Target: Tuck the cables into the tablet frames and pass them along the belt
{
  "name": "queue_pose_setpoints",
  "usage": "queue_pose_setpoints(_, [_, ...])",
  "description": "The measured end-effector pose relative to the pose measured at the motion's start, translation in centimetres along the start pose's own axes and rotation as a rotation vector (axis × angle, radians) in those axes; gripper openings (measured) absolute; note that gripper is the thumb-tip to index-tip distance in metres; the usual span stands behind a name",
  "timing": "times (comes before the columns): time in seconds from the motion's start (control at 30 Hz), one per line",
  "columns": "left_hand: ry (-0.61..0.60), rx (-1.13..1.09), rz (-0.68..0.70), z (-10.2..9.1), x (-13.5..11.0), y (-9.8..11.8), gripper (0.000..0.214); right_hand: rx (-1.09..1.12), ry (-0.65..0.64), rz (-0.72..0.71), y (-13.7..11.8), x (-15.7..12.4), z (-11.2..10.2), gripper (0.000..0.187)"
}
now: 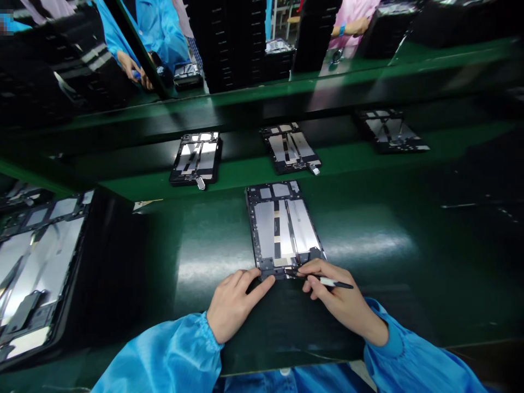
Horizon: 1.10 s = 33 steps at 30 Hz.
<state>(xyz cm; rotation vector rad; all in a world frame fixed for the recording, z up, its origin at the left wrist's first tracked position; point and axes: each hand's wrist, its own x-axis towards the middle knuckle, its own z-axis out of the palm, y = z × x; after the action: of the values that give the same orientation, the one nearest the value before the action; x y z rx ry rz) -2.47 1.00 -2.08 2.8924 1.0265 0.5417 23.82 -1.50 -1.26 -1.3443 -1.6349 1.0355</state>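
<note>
An open tablet housing (282, 229) lies flat on the dark green mat (216, 245), showing silver foil panels and a black frame. My left hand (237, 303) holds its lower edge from the near side. My right hand (335, 286) grips a slim black-and-white pen-like tool (333, 282), whose dark tip reaches the housing's lower right edge. The fingers hide the exact point of contact.
Similar housings (196, 158) (290, 147) (388, 131) lie on a green conveyor belt (262, 174) beyond the mat. Another (36, 273) lies at the left. Black stacks (229, 43) stand behind, among co-workers in a blue smock (151, 33) and pink smock (352, 27).
</note>
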Motion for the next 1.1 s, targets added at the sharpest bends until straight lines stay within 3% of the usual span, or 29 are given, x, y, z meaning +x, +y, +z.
queue_pose_setpoints(0.17, [0.069,-0.061,0.053,-0.4,-0.3,-0.6,0.032,0.106,-0.113,-0.048,-1.1,0.5,0.8,0.02])
queue_pose_setpoints(0.4, [0.089,-0.074,0.046,0.0,0.0,-0.7,0.03,0.064,-0.199,-0.142,-1.9,0.9,1.1,0.017])
queue_pose_setpoints(0.6, [0.101,-0.15,0.063,-0.8,-0.9,-0.3,0.029,0.206,-0.153,0.145,-1.6,0.2,1.4,0.018])
queue_pose_setpoints(0.7, [0.026,-0.174,0.137,-1.4,-1.8,0.3,0.025,0.24,-0.167,0.248,-1.4,0.0,2.0,0.022])
queue_pose_setpoints(0.83, [-0.085,-0.124,0.178,-1.6,-2.3,0.8,0.025,0.05,-0.214,0.195,-1.9,0.4,3.0,0.017])
queue_pose_setpoints(0.93, [-0.09,-0.118,0.17,-1.4,-2.2,0.8,0.025,-0.108,-0.185,0.099,-2.5,1.0,3.5,0.014])
queue_pose_setpoints(1.1, [-0.073,-0.132,0.157,-1.3,-2.1,0.8,0.025,-0.137,-0.183,0.074,-2.4,1.2,4.3,0.015])
